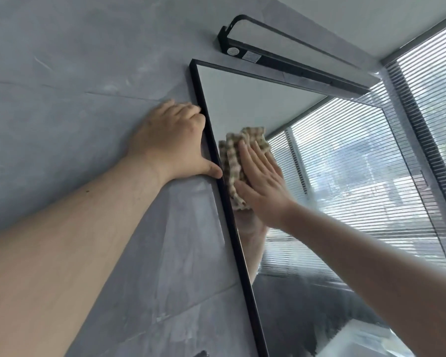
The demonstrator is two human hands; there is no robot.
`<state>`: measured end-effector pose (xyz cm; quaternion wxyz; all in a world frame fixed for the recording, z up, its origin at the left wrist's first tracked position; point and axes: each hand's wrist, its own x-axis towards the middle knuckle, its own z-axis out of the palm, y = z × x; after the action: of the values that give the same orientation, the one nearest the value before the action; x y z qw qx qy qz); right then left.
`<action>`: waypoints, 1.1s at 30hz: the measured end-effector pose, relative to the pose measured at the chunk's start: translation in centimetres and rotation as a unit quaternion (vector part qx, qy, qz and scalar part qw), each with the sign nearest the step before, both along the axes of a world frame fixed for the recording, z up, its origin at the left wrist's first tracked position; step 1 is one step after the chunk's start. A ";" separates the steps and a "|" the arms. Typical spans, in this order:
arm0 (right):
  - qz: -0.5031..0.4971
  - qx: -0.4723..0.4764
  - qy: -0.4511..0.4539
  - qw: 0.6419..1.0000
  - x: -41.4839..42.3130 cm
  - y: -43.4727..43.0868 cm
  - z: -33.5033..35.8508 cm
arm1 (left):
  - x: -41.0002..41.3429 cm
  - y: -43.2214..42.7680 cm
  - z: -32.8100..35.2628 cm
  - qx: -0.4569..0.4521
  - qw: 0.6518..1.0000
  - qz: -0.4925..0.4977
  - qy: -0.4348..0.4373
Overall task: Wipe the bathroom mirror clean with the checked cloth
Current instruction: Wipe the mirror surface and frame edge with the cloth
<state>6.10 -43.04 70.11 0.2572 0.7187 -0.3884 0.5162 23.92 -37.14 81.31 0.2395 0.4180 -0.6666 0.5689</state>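
Note:
A black-framed mirror [332,163] hangs on a grey tiled wall, seen from below at a steep angle. The beige and white checked cloth [233,161] lies bunched against the glass near the mirror's upper left edge. My right hand [262,181] presses flat on the cloth with straight fingers. My left hand [173,143] rests on the wall at the mirror's left frame; its fingers curl over the frame edge and the thumb touches the frame lower down. The glass reflects window blinds and my right arm.
A black bar lamp [281,57] is mounted on the wall just above the mirror. A window with slatted blinds [433,99] fills the right side. Grey wall tiles [62,86] spread to the left. A pale surface shows at the bottom right.

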 end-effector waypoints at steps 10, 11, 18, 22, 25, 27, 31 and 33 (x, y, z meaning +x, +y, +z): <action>-0.071 0.075 0.110 0.989 -1.7 1.6 -12.5 | 0.2 0.4 -0.5 0.006 0.999 0.034 -0.016; -0.071 0.080 0.113 0.988 -1.8 1.9 -12.8 | 0.2 0.5 -0.7 0.004 0.999 0.046 -0.021; -0.079 0.040 0.079 0.993 -2.1 1.3 -6.3 | 0.3 0.1 -3.6 0.005 0.992 0.117 -0.056; -0.052 0.026 0.008 0.998 -0.8 0.7 -3.7 | 0.2 0.1 -5.7 0.018 0.990 0.127 -0.066; -0.036 0.022 -0.017 0.999 -0.3 0.3 -5.0 | 0.1 0.2 -7.1 0.028 0.990 0.127 -0.061; -0.025 0.023 -0.008 0.999 -0.1 0.5 -6.4 | 0.0 0.2 -7.5 0.032 0.990 0.128 -0.058; -0.020 0.047 0.033 0.998 -0.5 1.6 -11.5 | 0.0 -0.2 -7.9 0.036 0.992 0.114 -0.047; -0.022 0.063 0.048 0.997 -0.8 1.9 -15.0 | 0.1 -0.2 -8.6 0.041 0.992 0.110 -0.049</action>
<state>5.32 -41.18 55.12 0.2413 0.7486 -0.4229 0.4500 24.01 -37.33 72.74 0.1253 0.4700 -0.6499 0.5840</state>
